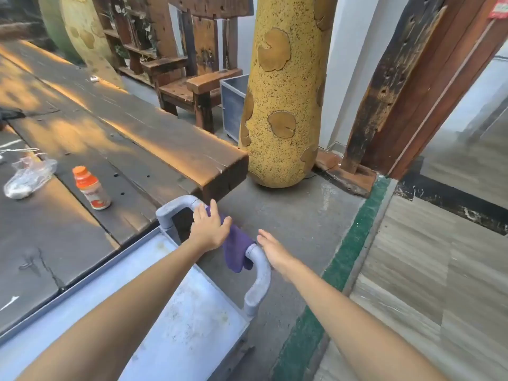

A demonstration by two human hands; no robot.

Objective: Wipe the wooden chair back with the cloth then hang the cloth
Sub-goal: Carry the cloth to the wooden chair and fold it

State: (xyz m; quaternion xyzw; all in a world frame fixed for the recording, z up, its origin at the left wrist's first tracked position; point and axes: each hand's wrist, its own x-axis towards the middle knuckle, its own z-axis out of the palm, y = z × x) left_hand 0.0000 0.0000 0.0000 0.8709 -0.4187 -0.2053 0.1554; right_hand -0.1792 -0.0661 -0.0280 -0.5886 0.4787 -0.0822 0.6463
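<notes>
A purple cloth hangs draped over the grey handle bar of a metal cart. My left hand lies on top of the cloth and bar, fingers spread, pressing on the cloth's upper part. Just to the right of the cloth, my right hand hovers by the bar's bend with flat, extended fingers and holds nothing. The wooden chair with its tall dark back stands farther off, behind the long table.
A dark wooden table runs along the left, bearing an orange-capped bottle and a clear plastic bag. A large yellow speckled pillar stands ahead. The cart's grey tray is below my arms. A grey box sits beside the chair.
</notes>
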